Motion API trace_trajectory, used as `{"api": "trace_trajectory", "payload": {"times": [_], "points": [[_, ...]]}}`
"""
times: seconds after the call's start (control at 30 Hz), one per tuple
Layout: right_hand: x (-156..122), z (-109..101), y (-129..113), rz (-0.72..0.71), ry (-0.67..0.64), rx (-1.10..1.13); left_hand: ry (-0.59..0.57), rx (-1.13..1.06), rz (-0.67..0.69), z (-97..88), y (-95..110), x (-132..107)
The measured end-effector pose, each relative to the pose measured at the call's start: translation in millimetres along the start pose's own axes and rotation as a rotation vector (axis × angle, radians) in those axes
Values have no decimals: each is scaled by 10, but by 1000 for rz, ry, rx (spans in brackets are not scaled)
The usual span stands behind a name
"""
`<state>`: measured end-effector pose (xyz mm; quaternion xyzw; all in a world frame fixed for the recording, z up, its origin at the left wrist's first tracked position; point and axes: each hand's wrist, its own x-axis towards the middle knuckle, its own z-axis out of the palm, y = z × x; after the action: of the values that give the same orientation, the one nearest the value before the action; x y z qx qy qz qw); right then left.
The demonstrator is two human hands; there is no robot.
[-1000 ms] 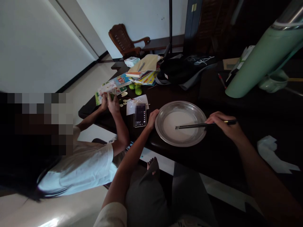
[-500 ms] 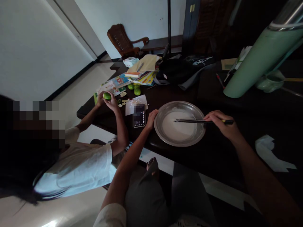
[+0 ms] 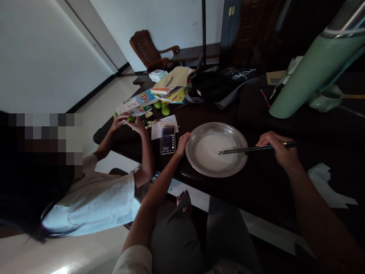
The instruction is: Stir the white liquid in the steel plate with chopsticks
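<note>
A round metal plate (image 3: 196, 135) holding white liquid lies on the dark table (image 3: 270, 182) in front of me. My right hand (image 3: 278, 150) is closed on a pair of dark chopsticks (image 3: 248, 149), whose tips reach into the white liquid on the plate's right side. My left hand (image 3: 182, 144) rests against the plate's left rim, fingers curled on its edge. A phone (image 3: 167, 139) with a lit screen lies just left of that hand.
Another person in a white shirt sits at my left, their hands (image 3: 129, 122) around a green lime. More limes (image 3: 162, 108), books (image 3: 168, 91), a dark bag (image 3: 216, 85), a green flask (image 3: 316, 64), a green cup (image 3: 325, 99) and crumpled white paper (image 3: 327, 186) crowd the table.
My right hand has drawn the chopsticks to the right and slightly down across the plate. The other person has lowered the lime toward the table.
</note>
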<state>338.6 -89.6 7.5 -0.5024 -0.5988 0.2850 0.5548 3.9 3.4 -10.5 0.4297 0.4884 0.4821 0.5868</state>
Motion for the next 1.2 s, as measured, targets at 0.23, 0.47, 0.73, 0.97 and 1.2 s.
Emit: {"api": "trace_trajectory", "payload": {"times": [0.23,0.47,0.73,0.97,1.2], "points": [[-5,62,-29,8,-100,-54,-5,8,9,-11,-12,-1],[3,29,-28,26,-142,-12,0,24,20,-16,-20,15],[6,-54,42,30,-16,-62,0,-1,-22,-18,-9,20],[0,34,-5,-11,-108,-56,-2,15,1,-17,-29,23],[-13,6,-6,17,-109,-10,10,9,0,-16,-35,26]]}}
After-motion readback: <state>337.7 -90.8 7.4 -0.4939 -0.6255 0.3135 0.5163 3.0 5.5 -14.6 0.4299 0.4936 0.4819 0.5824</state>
